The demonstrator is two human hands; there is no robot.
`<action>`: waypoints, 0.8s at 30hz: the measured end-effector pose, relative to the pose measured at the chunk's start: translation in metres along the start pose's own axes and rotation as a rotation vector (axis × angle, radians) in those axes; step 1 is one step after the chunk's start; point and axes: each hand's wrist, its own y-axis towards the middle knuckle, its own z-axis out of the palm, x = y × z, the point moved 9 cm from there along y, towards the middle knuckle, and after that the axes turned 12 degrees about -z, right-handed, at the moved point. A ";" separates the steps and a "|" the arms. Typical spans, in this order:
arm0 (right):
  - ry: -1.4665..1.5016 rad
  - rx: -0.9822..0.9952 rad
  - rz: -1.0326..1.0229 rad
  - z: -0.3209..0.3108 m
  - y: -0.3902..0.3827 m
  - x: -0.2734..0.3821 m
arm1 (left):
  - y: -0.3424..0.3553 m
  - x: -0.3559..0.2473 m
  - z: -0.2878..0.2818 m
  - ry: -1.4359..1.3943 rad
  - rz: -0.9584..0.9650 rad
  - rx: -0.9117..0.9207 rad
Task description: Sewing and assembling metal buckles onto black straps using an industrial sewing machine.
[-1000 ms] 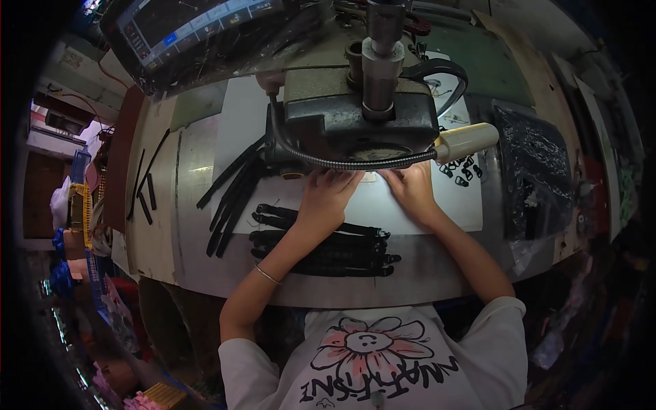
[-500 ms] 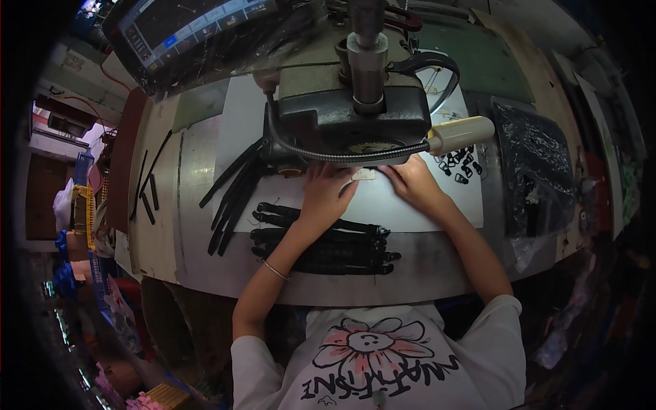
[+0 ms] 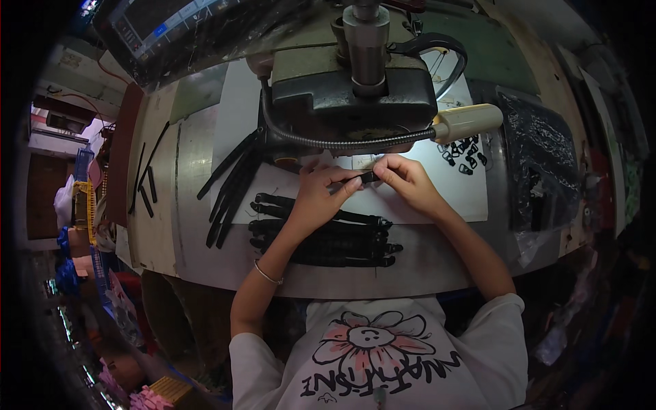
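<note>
Just in front of the sewing machine (image 3: 321,102), a short piece of black strap (image 3: 369,177) is stretched between my fingertips. My left hand (image 3: 322,196) pinches it between thumb and fingers from the left. From the other side, the thumb and forefinger of my right hand (image 3: 412,186) grip its end. Whether a buckle is on that end is too small to tell. Below my hands lies a stack of finished-looking black straps (image 3: 328,240) with thicker ends. Several long black straps (image 3: 229,188) hang together left of the machine, partly behind it.
Small black buckles (image 3: 467,156) lie scattered on the white sheet at right, under a cream-handled lamp (image 3: 471,123). A clear plastic bag with dark contents (image 3: 540,160) sits farther right. Loose black strips (image 3: 147,188) lie at far left. A screen (image 3: 181,31) stands behind.
Both hands have drawn back from under the machine toward me and come closer together. The black strap now shows between them; my right hand has turned to a pinch.
</note>
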 end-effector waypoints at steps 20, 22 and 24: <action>-0.511 0.156 -0.258 0.026 -0.013 0.040 | -0.035 0.005 -0.018 0.277 0.206 -0.068; -0.544 0.283 -0.337 0.038 -0.020 0.045 | -0.045 0.012 -0.022 0.258 0.234 0.008; -0.554 0.394 -0.394 0.049 -0.028 0.044 | -0.060 0.006 -0.030 0.166 0.297 -0.007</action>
